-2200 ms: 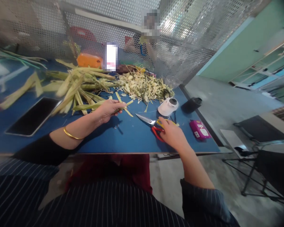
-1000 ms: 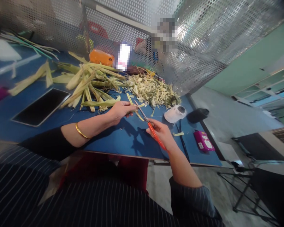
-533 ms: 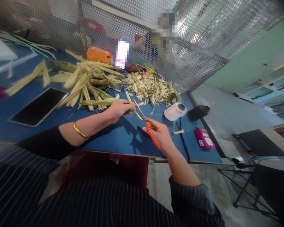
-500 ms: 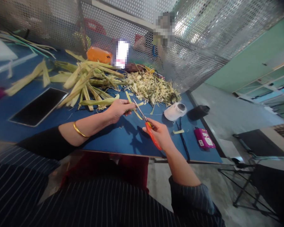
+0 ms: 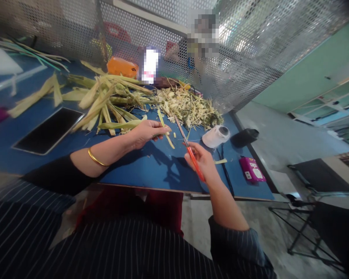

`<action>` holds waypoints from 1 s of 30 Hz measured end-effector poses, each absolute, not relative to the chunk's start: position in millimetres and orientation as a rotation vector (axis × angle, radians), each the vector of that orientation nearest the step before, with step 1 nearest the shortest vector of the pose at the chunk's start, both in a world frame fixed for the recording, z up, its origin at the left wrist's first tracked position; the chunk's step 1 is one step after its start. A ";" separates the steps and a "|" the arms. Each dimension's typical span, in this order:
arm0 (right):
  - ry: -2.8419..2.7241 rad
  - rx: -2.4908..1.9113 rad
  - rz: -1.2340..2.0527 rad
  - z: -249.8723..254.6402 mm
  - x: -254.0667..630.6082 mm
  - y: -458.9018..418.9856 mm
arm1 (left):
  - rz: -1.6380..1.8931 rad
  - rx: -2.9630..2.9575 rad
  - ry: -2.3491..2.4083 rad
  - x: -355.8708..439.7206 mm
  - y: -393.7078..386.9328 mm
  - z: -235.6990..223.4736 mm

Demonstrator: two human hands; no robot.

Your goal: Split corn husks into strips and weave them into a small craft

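My left hand (image 5: 151, 132) pinches a thin pale-green strip of husk (image 5: 161, 117), which sticks out above and below the fingertips. My right hand (image 5: 203, 158) is wrapped round the red handle of a pair of scissors (image 5: 180, 128). Their blades look closed and point up and left, a little to the right of the strip and apart from it. A small cut bit (image 5: 175, 135) shows between the strip and the blades. Beyond my left hand lies a heap of long dry husks (image 5: 100, 97). A pile of short trimmings (image 5: 186, 104) sits to its right.
A white thread cone (image 5: 215, 136), a black bottle-like object (image 5: 244, 136) and a purple packet (image 5: 252, 169) stand at the right of the blue table (image 5: 139, 174). A dark-screened tablet (image 5: 48, 131) lies left. Behind rises a perforated metal screen (image 5: 151, 23), with an orange packet (image 5: 122, 67) before it.
My right hand picked up the scissors from the table and brought them to the husk strip. A side piece of the strip is now cut off, and the scissors have drawn back right.
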State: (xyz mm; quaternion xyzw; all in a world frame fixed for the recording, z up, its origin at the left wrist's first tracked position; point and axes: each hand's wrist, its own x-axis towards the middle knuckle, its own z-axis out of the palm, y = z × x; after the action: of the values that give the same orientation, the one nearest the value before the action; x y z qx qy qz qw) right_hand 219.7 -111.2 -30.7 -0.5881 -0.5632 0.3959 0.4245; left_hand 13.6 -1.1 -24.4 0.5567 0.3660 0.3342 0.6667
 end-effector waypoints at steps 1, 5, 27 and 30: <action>-1.425 -1.465 0.991 -29.1 224.2 -111.6 | 0.727 1.286 0.815 12.7 -2.0 -22.4; -1.519 -1.490 1.022 -23.2 243.0 -113.2 | 0.654 1.379 0.772 10.3 -4.7 -17.5; -1.463 -1.535 1.170 -20.3 237.2 -107.3 | 0.575 1.398 0.704 9.8 -1.5 -25.3; -1.438 -1.523 1.151 -22.9 236.9 -109.2 | 0.608 1.373 0.713 10.9 -2.0 -25.3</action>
State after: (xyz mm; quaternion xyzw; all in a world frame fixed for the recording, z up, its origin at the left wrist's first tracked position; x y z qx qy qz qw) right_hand 236.9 -109.2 -22.9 -0.5929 -0.5597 0.4479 0.3668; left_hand 10.9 -2.0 -25.3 0.6103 0.3169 0.2701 0.6739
